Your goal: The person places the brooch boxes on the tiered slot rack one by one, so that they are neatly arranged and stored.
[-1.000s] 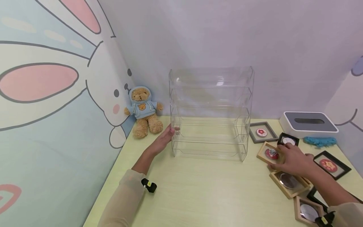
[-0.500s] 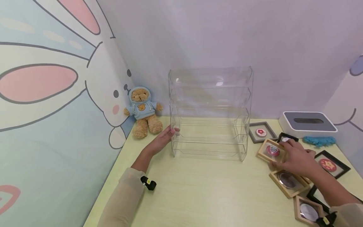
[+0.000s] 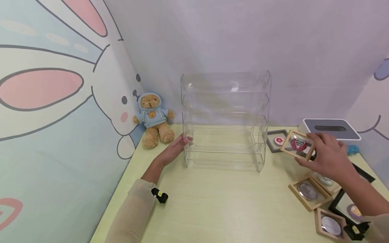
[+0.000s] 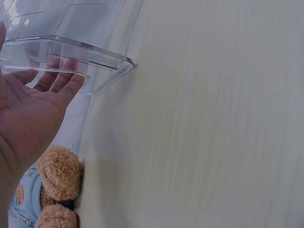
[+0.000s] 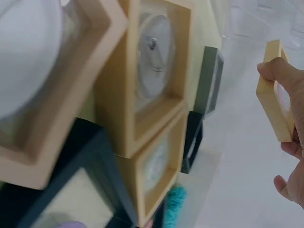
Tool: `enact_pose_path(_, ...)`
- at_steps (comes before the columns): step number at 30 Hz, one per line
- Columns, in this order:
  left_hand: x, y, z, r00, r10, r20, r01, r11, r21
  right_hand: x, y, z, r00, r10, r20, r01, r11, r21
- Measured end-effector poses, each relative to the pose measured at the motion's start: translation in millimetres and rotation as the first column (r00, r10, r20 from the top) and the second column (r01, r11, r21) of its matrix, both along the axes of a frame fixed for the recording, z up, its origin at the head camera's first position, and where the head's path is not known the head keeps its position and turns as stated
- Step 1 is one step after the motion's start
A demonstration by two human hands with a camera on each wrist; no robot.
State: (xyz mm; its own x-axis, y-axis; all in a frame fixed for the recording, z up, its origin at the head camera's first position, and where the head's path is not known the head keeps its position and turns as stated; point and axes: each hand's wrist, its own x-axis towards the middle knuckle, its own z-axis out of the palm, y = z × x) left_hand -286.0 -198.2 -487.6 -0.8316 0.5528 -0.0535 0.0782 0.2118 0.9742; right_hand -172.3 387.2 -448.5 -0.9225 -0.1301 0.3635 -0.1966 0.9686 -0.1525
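My right hand [image 3: 331, 158] pinches a small rectangular frame of pale wood [image 5: 274, 110] with a clear window and a round red badge [image 3: 299, 144] inside, held above the pale yellow-green surface [image 3: 231, 202]. From there, the tall, clear plastic tiered rack [image 3: 225, 159] stands to my left, well apart; the frame tilts, its longer side seeming to run crosswise, roughly toward the rack. My right hand is on the rack's right; my left hand [image 3: 171, 152] grips its opposite side, thumb and fingers about the edge, far from the frame.
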Motion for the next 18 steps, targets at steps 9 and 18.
enact_pose_path(9, -0.1, 1.2, 0.3, 1.000, 0.015, 0.014, -0.015, 1.000, -0.004, -11.0, -6.0, 43.2, 0.977, 0.045, -0.208, -0.043, 0.999, 0.015)
enact_pose_path(18, -1.7, 0.8, -3.5, 1.000, 0.024, 0.014, -0.024, 1.000, -0.005, -23.2, -18.5, 81.8, 0.920, 0.138, -0.367, -0.103, 0.988, 0.113)
